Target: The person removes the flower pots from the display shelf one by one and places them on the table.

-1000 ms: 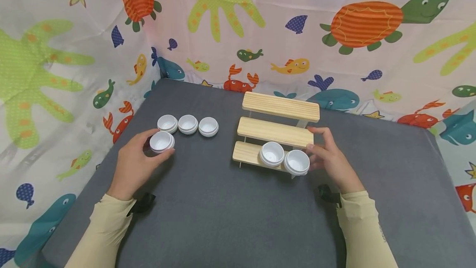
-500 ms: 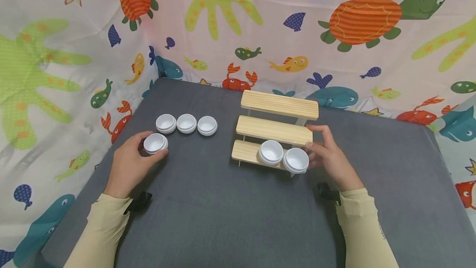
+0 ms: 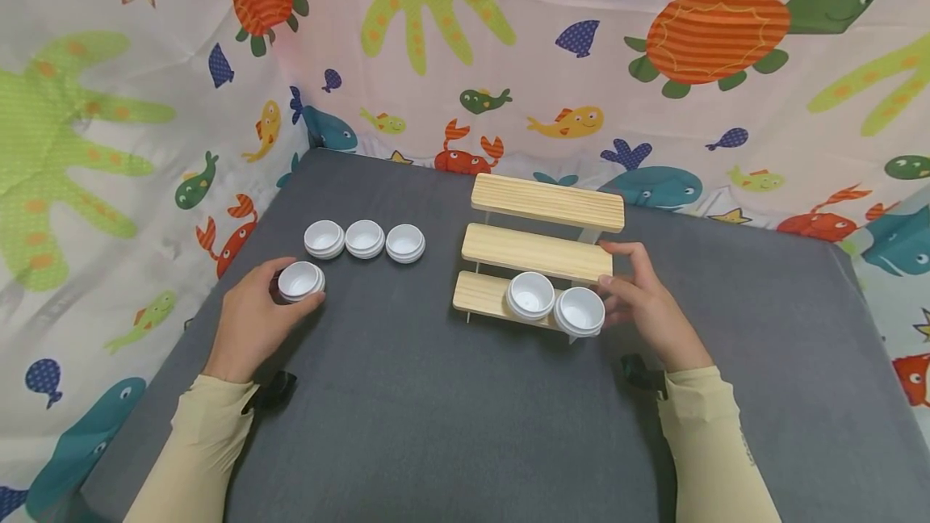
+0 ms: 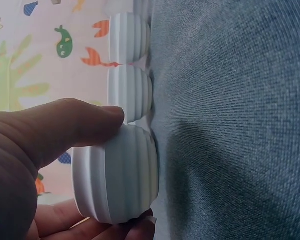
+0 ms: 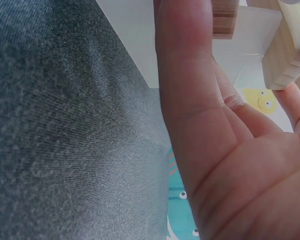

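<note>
My left hand (image 3: 254, 317) grips a small white bowl (image 3: 300, 281) with ridged sides, thumb on the near side and fingers curled round the far side. In the left wrist view this bowl (image 4: 122, 175) is low over the cloth; I cannot tell whether it touches. Beyond it, three similar bowls (image 3: 365, 240) stand in a row. My right hand (image 3: 647, 305) pinches the right end of the middle plank of a three-tier wooden stand (image 3: 538, 251) between thumb and index finger. On the bottom tier, toward its right end, sit two more white bowls (image 3: 530, 295).
Dark grey cloth (image 3: 436, 418) covers the table. Behind and to the left hangs a curtain (image 3: 407, 31) printed with sea animals. White side supports (image 5: 247, 30) of the stand appear in the right wrist view.
The bowl in my left hand has shifted slightly left and toward me, away from the row. My right hand keeps its hold on the stand, which stays in place.
</note>
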Demonstrator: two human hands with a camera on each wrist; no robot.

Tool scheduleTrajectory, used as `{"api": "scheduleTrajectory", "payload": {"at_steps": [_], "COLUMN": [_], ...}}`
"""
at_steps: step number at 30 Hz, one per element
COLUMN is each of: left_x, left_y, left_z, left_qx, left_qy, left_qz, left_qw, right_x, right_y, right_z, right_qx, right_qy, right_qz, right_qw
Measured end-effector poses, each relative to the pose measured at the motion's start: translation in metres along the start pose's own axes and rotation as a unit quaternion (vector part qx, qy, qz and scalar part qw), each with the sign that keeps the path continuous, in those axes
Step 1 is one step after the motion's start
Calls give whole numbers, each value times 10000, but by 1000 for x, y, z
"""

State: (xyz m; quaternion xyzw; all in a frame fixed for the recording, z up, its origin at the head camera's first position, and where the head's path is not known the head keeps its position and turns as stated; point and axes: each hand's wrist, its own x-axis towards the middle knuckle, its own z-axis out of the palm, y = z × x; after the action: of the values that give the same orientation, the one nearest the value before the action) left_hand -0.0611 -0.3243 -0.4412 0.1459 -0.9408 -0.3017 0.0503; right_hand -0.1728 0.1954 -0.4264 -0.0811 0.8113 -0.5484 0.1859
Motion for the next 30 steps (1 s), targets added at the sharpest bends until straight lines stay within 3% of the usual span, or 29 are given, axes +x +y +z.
{"api": "scheduleTrajectory", "payload": {"at_steps": [30], "left_x": [4], "left_y": [-5], "left_z": [5], "left_qx": [103], "left_qy": [-153], "left_qz": [-37], "left_qw": [9998], "right_x": [0], "right_y": [0], "right_z": [0], "right_qx": [38], "right_qy": [18], "right_qz": [11], "right_qw": [10000]}}
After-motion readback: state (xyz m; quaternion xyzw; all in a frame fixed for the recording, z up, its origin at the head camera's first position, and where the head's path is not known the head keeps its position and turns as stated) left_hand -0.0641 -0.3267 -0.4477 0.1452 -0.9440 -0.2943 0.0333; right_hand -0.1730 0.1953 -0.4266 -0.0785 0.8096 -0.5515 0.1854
